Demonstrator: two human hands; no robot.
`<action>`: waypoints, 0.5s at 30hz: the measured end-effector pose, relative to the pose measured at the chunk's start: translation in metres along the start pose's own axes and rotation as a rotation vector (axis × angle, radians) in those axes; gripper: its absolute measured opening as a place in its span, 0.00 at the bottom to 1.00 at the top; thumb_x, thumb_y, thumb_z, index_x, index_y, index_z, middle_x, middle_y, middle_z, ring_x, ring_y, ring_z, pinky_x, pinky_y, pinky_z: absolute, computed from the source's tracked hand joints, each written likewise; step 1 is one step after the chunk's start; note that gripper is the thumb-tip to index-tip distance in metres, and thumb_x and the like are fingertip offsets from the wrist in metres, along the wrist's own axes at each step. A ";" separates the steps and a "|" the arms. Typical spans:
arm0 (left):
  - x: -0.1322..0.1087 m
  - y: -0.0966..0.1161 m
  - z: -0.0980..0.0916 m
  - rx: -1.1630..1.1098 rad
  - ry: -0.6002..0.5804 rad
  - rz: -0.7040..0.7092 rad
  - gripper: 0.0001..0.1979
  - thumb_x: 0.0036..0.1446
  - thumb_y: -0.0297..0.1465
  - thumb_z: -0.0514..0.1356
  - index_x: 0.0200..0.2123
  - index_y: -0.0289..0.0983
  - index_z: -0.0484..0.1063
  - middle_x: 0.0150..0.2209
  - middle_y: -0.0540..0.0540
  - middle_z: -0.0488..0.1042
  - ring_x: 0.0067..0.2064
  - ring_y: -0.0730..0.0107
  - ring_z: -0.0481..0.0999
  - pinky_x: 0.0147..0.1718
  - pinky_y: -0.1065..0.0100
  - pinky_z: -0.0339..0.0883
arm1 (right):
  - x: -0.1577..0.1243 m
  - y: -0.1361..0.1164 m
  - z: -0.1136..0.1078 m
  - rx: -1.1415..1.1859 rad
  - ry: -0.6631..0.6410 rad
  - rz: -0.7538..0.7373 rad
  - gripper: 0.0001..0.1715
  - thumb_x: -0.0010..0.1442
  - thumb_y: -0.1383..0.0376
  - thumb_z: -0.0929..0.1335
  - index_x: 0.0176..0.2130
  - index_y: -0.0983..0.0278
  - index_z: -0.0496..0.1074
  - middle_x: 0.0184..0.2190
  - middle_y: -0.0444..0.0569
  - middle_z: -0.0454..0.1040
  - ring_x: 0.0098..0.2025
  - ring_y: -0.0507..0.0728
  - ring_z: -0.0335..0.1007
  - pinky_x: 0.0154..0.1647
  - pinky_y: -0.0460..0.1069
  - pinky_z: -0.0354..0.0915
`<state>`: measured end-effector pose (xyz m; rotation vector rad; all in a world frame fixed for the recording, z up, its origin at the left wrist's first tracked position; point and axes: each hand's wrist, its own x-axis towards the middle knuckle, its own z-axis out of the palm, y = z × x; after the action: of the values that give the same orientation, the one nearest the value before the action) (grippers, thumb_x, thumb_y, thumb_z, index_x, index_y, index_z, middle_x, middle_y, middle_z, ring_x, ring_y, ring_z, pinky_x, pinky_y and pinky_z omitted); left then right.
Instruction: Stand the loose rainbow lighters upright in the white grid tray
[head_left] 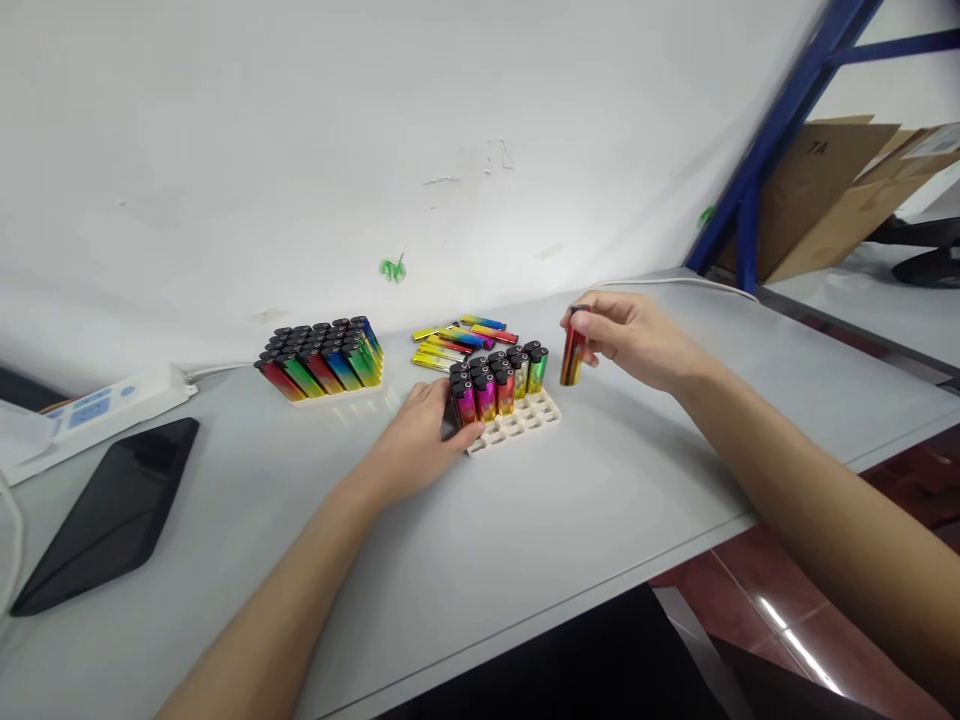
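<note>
My right hand (619, 335) pinches a red and yellow lighter (573, 352) by its upper end, upright in the air just right of a white slotted tray (525, 425). Around the left end of that tray is my left hand (431, 430), its thumb along the front edge and its other fingers partly hidden behind. Several metallic lighters (486, 393) with black tops stand in the tray's left and back slots, in pink, red, gold and green. Bare slots show at the front and right.
Behind the tray lies a loose pile of colourful lighters (457, 340). A second tray (337, 396), packed with upright lighters, stands to the left. A black phone (112, 510) and a white power strip (112, 400) lie farther left. Cardboard boxes (832, 190) stand beyond the blue frame (750, 210).
</note>
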<state>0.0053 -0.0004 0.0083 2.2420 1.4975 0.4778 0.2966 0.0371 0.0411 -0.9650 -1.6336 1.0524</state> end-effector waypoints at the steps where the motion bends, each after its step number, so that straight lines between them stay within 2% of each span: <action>1: 0.000 0.001 0.000 -0.002 0.002 0.003 0.19 0.64 0.43 0.58 0.53 0.39 0.68 0.49 0.41 0.74 0.55 0.50 0.69 0.52 0.54 0.67 | -0.001 0.000 0.005 0.002 -0.010 -0.001 0.26 0.53 0.44 0.78 0.35 0.62 0.75 0.25 0.44 0.73 0.24 0.52 0.67 0.27 0.49 0.67; 4: 0.000 0.001 0.000 -0.007 0.015 0.007 0.20 0.64 0.42 0.59 0.54 0.39 0.67 0.50 0.41 0.74 0.56 0.50 0.69 0.53 0.55 0.67 | -0.006 0.000 0.020 -0.053 -0.029 -0.031 0.25 0.52 0.48 0.79 0.38 0.61 0.73 0.29 0.46 0.77 0.29 0.55 0.74 0.31 0.51 0.73; 6: -0.001 0.000 0.001 -0.008 0.021 0.008 0.19 0.64 0.42 0.59 0.54 0.39 0.68 0.49 0.42 0.74 0.56 0.50 0.69 0.52 0.56 0.67 | -0.009 0.001 0.029 -0.179 -0.032 -0.101 0.21 0.54 0.51 0.78 0.37 0.61 0.74 0.33 0.49 0.79 0.33 0.57 0.77 0.36 0.53 0.75; 10: -0.001 -0.001 0.002 -0.009 0.032 0.026 0.17 0.64 0.41 0.59 0.52 0.40 0.69 0.48 0.43 0.74 0.55 0.51 0.70 0.52 0.56 0.67 | -0.013 0.003 0.036 -0.450 -0.023 -0.291 0.14 0.57 0.54 0.77 0.38 0.59 0.77 0.39 0.50 0.78 0.36 0.57 0.75 0.39 0.54 0.76; 15: 0.000 -0.001 0.002 -0.003 0.037 0.025 0.17 0.64 0.41 0.59 0.52 0.39 0.69 0.48 0.43 0.74 0.53 0.52 0.70 0.51 0.56 0.67 | -0.013 0.005 0.035 -0.482 -0.011 -0.377 0.11 0.59 0.57 0.77 0.39 0.58 0.78 0.41 0.50 0.75 0.36 0.57 0.75 0.38 0.53 0.76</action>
<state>0.0059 -0.0004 0.0058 2.2639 1.4868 0.5312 0.2673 0.0196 0.0262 -0.8989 -2.0284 0.4159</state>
